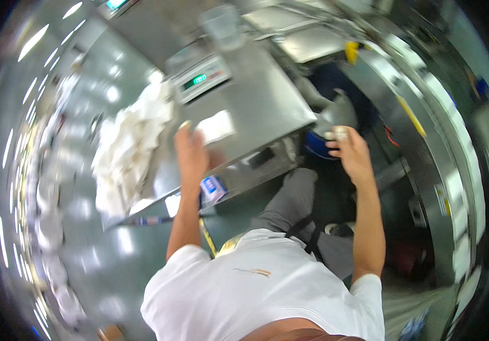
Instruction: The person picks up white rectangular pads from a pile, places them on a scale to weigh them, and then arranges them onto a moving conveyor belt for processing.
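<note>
My left hand reaches over a steel table, fingers touching a flat white sheet or pad lying on it. My right hand hangs off the table's right edge, closed around a small pale round object; blur hides what it is. A digital scale with a green display stands behind the white sheet. A heap of white cloths lies left of my left hand.
A clear plastic container stands behind the scale. A blue bucket-like thing sits on the floor under the table's right corner. Steel counters curve along the right. A small blue-and-white packet sits at the table's near edge.
</note>
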Demonstrator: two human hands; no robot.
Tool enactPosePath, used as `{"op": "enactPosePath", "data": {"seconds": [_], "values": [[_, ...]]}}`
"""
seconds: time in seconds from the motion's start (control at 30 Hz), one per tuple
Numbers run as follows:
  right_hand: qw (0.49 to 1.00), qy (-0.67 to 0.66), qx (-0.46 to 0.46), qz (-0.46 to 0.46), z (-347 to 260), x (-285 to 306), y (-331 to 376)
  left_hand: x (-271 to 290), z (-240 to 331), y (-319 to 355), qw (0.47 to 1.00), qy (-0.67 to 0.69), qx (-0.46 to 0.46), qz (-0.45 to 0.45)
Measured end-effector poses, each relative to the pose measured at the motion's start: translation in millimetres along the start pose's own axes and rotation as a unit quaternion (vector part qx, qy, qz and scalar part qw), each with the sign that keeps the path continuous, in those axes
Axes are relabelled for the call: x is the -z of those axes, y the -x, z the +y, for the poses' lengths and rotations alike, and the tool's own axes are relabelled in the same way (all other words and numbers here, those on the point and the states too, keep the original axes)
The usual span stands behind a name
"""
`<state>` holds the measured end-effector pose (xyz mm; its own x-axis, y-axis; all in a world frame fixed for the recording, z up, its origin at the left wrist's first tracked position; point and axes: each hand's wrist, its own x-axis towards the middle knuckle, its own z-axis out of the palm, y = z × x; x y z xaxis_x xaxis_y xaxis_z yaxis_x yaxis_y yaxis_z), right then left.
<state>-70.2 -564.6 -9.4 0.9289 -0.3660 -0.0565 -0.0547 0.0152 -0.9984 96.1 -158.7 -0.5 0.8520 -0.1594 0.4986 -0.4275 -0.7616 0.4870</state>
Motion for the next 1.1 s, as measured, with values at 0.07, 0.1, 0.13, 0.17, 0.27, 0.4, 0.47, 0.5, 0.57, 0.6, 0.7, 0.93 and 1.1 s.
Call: {"op": "enactPosePath", "data": {"seconds": [0.07,0.1,0.13,0.17,0.27,0.4,0.47,0.5,0.57,0.6,0.7,0.93,1.1], "values": [[0.999,0.034,-0.021,-0.015,-11,-29,-13,6,11,1,0.991,0.093,0.098,0.003],[0.998,0.046,-0.025,-0.021,-20,-41,-20,14,8,-2,0.99,0.093,0.109,-0.003],[0.996,0.086,0.008,-0.034,-20,-50,-30,13,7,-4,0.989,0.098,0.114,-0.007],[0.991,0.119,0.043,-0.037,-18,-58,-40,10,9,-10,0.989,0.103,0.108,-0.015],[0.97,0.21,0.121,0.01,-19,-79,-50,-8,30,-20,0.99,0.098,0.078,-0.061],[0.986,0.16,0.033,0.046,22,-91,-31,-51,90,-22,0.967,0.186,0.038,-0.169],[0.996,0.048,-0.068,0.025,30,-86,-19,-72,125,-21,0.96,0.185,-0.003,-0.209],[0.996,-0.049,-0.08,0.011,25,-89,-10,-84,141,-18,0.954,0.19,-0.031,-0.23],[0.956,-0.275,-0.084,-0.05,10,-90,-5,-107,144,-10,0.932,0.252,-0.129,-0.227],[0.967,-0.24,-0.068,-0.05,19,-84,-8,-111,154,-4,0.928,0.271,-0.12,-0.227],[0.973,-0.212,-0.069,0.051,12,-70,6,-113,156,-8,0.916,0.278,-0.115,-0.267],[0.992,-0.036,0.071,0.094,-38,22,120,-119,237,55,0.651,0.606,0.033,-0.456],[0.957,0.12,0.107,0.242,-46,56,198,-129,294,106,0.526,0.66,0.049,-0.534]]}}
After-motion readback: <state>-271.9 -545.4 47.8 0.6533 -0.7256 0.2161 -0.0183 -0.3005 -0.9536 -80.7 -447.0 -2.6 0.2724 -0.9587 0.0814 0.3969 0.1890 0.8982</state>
